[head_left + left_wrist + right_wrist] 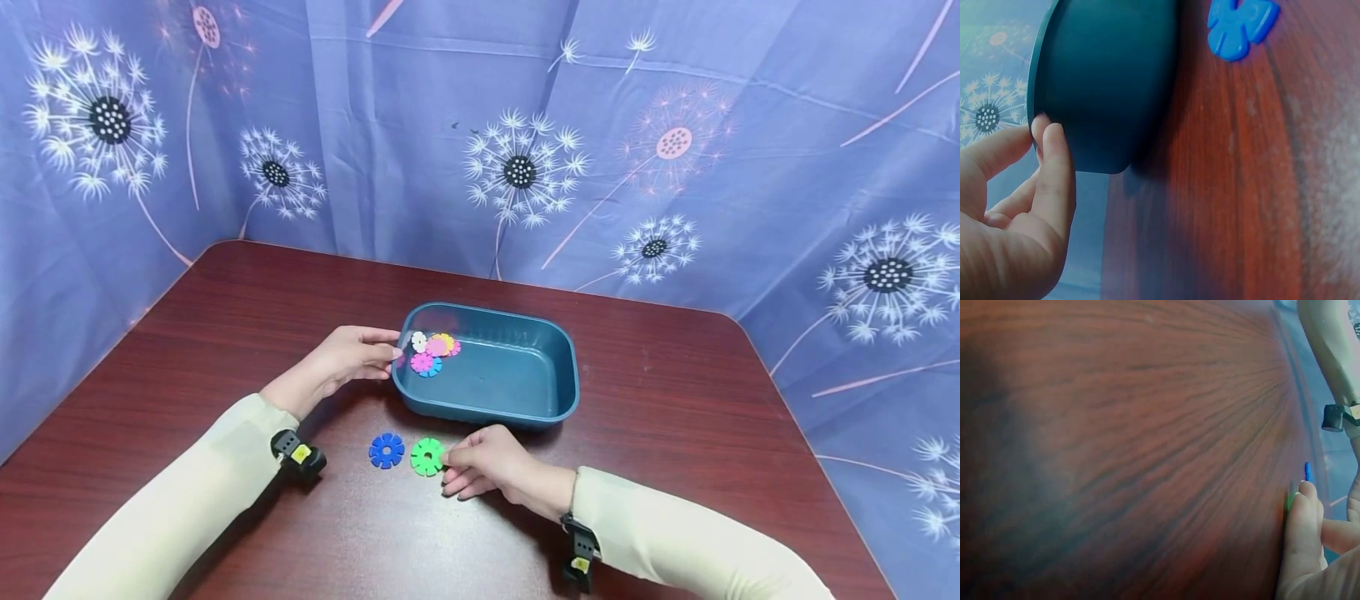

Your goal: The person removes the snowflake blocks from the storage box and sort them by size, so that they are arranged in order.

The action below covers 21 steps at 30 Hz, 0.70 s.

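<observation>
1. I have the left hand (352,360) over at the teal bin (510,379), and its thumb and fingers pinch the near-left part of the rim, clamped with the wall between them.
2. Over to the right hand (495,462): thumb and fingers come together on the right edge of the green disc (418,463), just in front of the bin. I cannot tell whether that disc is off the surface.
3. Right beside it, on the left, lies the blue disc (377,454), flat on the table (675,400), apart from both hands; the green and blue discs do not touch.
4. Inside the bin, I see a loose cluster at the left end: the white disc (415,340), the yellow disc (449,340), the light blue disc (431,372) and several pink discs (421,362), some overlapping.
5. My left wrist view catches the bin's outer wall, with part of the blue disc at the top; the right wrist view gives me mostly wood grain, with a sliver of green at the fingertips.
6. Behind it all hangs a blue curtain (420,125) with dandelion prints, and both arms wear pale sleeves (172,500).
</observation>
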### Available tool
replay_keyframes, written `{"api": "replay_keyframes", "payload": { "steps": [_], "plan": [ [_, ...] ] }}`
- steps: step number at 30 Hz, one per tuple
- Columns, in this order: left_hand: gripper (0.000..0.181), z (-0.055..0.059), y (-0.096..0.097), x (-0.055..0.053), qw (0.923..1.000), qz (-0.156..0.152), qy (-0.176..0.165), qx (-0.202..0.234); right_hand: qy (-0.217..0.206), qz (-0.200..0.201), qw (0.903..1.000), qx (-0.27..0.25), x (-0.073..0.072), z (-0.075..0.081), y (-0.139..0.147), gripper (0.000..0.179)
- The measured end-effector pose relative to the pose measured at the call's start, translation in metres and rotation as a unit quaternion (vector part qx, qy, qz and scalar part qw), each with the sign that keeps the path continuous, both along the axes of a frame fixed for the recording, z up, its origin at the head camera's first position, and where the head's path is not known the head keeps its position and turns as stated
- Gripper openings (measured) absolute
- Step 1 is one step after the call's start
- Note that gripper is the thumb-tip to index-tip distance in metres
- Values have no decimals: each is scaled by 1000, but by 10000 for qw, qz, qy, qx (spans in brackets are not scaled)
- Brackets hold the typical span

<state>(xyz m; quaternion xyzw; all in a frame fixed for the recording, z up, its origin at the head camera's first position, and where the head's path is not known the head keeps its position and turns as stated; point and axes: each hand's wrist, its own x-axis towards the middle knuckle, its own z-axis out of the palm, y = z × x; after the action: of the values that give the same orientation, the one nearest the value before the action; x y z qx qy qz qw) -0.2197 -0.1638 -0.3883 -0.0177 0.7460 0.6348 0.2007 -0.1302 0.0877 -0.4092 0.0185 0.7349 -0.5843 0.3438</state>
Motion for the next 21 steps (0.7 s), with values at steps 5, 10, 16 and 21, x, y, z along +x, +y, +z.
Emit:
{"api": "replay_keyframes", "payload": {
  "steps": [5,10,16,21],
  "plan": [
    [55,1,1,0,10000,14,-3,5,12,12,9999,120,-1,0,-1,16],
    [55,2,1,1,10000,53,1,-47,46,17,9998,191,0,0,-3,14],
    [55,2,1,0,10000,24,6,-80,29,25,9997,238,-2,0,-4,15],
    [56,2,1,0,9999,41,-16,-147,79,45,9997,227,-2,0,-4,15]
  ]
}}
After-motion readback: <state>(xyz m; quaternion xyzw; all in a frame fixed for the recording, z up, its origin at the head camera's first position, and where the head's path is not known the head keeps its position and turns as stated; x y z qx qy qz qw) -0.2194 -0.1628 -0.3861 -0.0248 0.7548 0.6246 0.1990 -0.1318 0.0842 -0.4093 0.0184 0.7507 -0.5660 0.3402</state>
